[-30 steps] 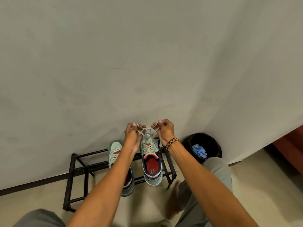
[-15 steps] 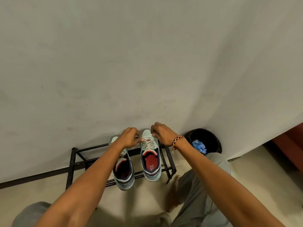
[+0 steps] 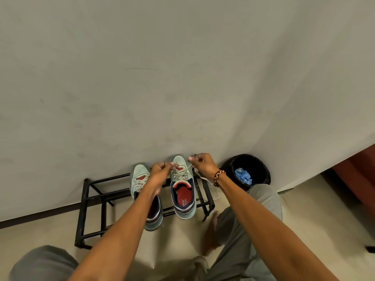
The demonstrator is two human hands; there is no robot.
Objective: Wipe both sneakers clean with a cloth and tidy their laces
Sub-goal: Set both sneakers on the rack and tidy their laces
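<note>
There, on the black rack point(image 3: 95, 197), stand two sneakers: the right sneaker point(image 3: 183, 194) and, beside it, the left sneaker point(image 3: 140, 180). Above the right sneaker's toe, the left hand point(image 3: 161, 173) and right hand point(image 3: 204, 166) each pinch a lace point(image 3: 187, 169) end tight. The insole's writing is unreadable.

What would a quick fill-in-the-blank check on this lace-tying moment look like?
1. Both hands pinch the laces of the sneaker on the ____ side of the rack.
2. The beaded bracelet sits on the ____ wrist.
3. The crumpled blue cloth lies inside the black ____.
4. The two sneakers rest on a black metal ____.

Missing words: right; right; bin; rack
</note>
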